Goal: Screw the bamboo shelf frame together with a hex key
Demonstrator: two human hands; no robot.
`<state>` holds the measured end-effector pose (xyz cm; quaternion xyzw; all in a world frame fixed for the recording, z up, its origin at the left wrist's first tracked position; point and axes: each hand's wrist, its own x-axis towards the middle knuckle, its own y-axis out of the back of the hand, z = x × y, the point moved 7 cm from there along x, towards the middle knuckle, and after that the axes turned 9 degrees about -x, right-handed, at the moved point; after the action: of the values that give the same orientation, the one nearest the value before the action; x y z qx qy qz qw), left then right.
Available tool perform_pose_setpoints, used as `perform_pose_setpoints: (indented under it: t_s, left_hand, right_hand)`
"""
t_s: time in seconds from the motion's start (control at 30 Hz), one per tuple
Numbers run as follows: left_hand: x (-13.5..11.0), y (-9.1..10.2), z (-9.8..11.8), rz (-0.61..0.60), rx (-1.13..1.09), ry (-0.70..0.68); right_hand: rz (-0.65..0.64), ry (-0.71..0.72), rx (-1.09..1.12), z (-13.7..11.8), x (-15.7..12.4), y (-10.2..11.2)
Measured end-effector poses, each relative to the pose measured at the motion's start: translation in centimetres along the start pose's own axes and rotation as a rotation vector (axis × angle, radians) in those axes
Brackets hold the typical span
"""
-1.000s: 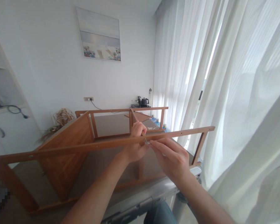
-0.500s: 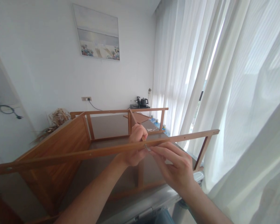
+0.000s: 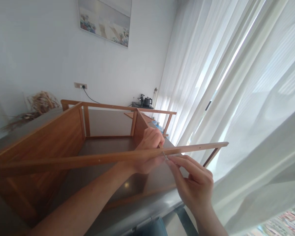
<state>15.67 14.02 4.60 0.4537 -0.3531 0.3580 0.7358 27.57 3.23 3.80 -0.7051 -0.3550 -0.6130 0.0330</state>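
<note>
The right hand (image 3: 194,177) has dropped a little over the last second, and the slim metal tool (image 3: 165,156) pinched between its thumb and fingers now slants down to the right from the near rail (image 3: 127,156). Its end meets the same spot on the rail, so I judge the tool is being turned there, not withdrawn; its tip is too small to be sure. The left hand (image 3: 151,141) has stayed wrapped over the end of the divider board (image 3: 140,126), just behind that spot, its forearm passing below the rail. The right wrist is bent, with the forearm rising from the lower right.

The wooden frame (image 3: 44,144) rests on the counter (image 3: 102,147), its near rail raised along the counter's near edge and its solid panel toward the left edge. Past the far right corner, a kettle (image 3: 147,101) stands on a black tray (image 3: 136,105); a dried plant bundle (image 3: 43,101) lies by the far left corner.
</note>
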Motion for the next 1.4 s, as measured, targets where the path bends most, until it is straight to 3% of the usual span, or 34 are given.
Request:
perform_pose_setpoints:
  t_s: [0.13, 0.33, 0.43, 0.67, 0.87, 0.97, 1.2, 1.4]
  left_hand:
    - [-0.1, 0.0, 0.0, 0.004, -0.009, -0.024]
    - [0.1, 0.2, 0.1, 0.005, -0.028, -0.017]
    - [0.1, 0.2, 0.3, 0.005, -0.026, -0.016]
    - [0.1, 0.3, 0.3, 0.019, -0.03, -0.048]
    - [0.2, 0.3, 0.4, 0.022, -0.039, -0.072]
    - [0.2, 0.3, 0.4, 0.03, -0.036, -0.072]
    - [0.2, 0.2, 0.3, 0.022, -0.034, -0.061]
    - [0.2, 0.2, 0.2, 0.033, -0.02, -0.063]
  right_hand:
    - [0.02, -0.015, -0.092, -1.0, -0.1, 0.0]
    - [0.018, -0.33, -0.043, 0.4, -1.7, -1.3]
    - [0.009, -0.416, 0.029, 0.6, -2.3, -2.0]
    - [-0.014, -0.431, 0.056, 0.1, -2.1, -2.1]
    - [0.067, -0.159, -0.255, -2.6, -0.9, -1.0]
    - [0.087, -0.109, -0.273, -3.1, -0.9, -1.0]
    - [0.158, -0.151, -0.119, -2.8, -1.5, -1.1]
    - [0.239, -0.326, 0.098, -1.9, -1.7, -0.2]
